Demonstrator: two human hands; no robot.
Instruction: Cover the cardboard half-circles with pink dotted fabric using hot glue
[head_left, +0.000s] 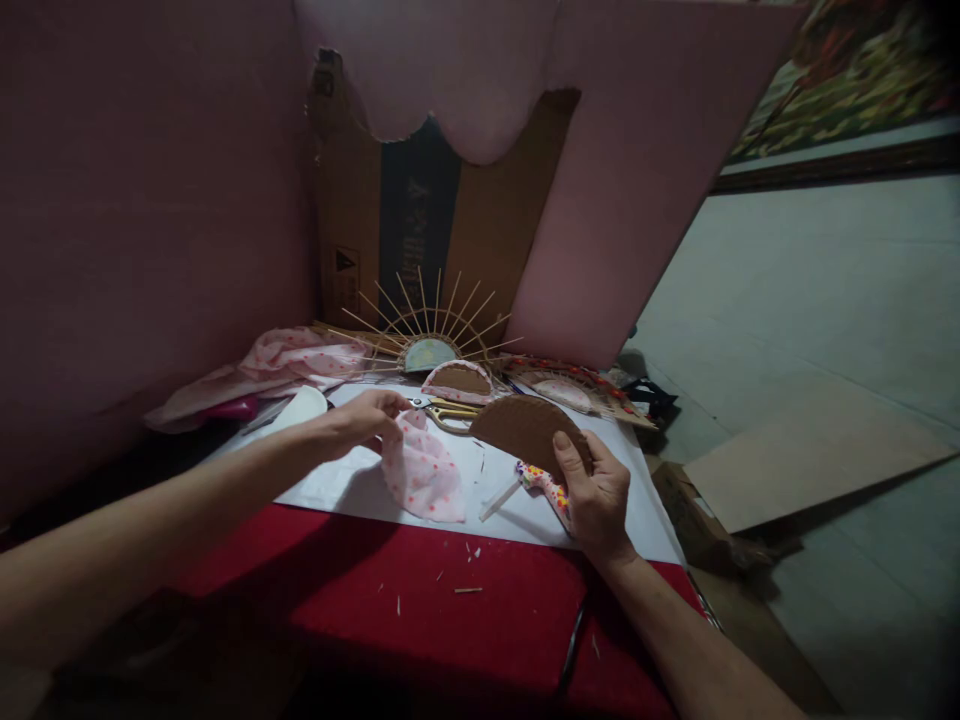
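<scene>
My left hand (379, 418) pinches the upper edge of a pink dotted piece of cloth (424, 475), which hangs down over the white sheet. In my right hand (600, 490) is a brown cardboard half-disc (525, 430), gripped at its right end with the thumb on its face. Below it lies a colourful flower-patterned glue gun (546, 482) with a clear glue stick (501, 498); the hand partly covers it. Between the hands, gold-handled scissors (450, 415) rest on the sheet. Just behind them is a smaller half-disc edged in pink cloth (457, 381).
A half-round frame with radiating sticks (429, 350) stands at the back. Bunched pink cloth (300, 360) lies left, and a red-trimmed fan-shaped piece (570, 385) right. Scraps dot the red cover (337, 570). Pink panels (600, 220) rise behind; a cardboard sheet (810, 450) lies at right.
</scene>
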